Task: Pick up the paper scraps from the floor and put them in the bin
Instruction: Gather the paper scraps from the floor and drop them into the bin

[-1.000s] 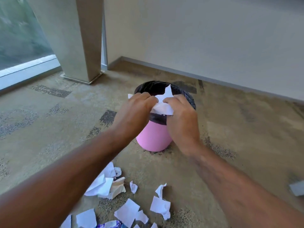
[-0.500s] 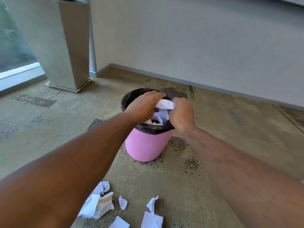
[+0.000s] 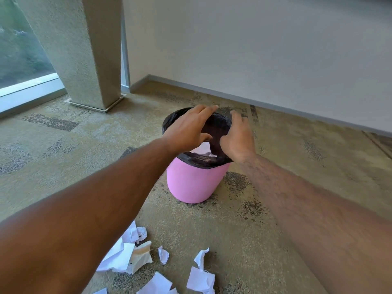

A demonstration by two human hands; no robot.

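Pink bin (image 3: 192, 181) stood at twelve o'clock as we spread our left hand (image 3: 186, 129) and right hand (image 3: 237, 137) over it, fingers splayed and empty. White paper (image 3: 201, 150) lay inside, apparently just dropped; more scraps (image 3: 135, 251) waited at six o'clock.

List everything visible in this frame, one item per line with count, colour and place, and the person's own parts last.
Round plastic bin: one, pink, on the carpet at centre.
Plastic bin liner: one, black, folded over the bin's rim.
Paper inside the bin: at least one piece, white, seen between the hands.
Paper scraps on the floor: several, white, one brownish, on the carpet nearest the camera.
Patterned carpet: beige with dark patches, whole floor.
Textured pillar: one, grey, far left.
Window: one, far left edge.
Wall: off-white, behind the bin.
Left hand: open, empty, over the bin.
Right hand: open, empty, over the bin.
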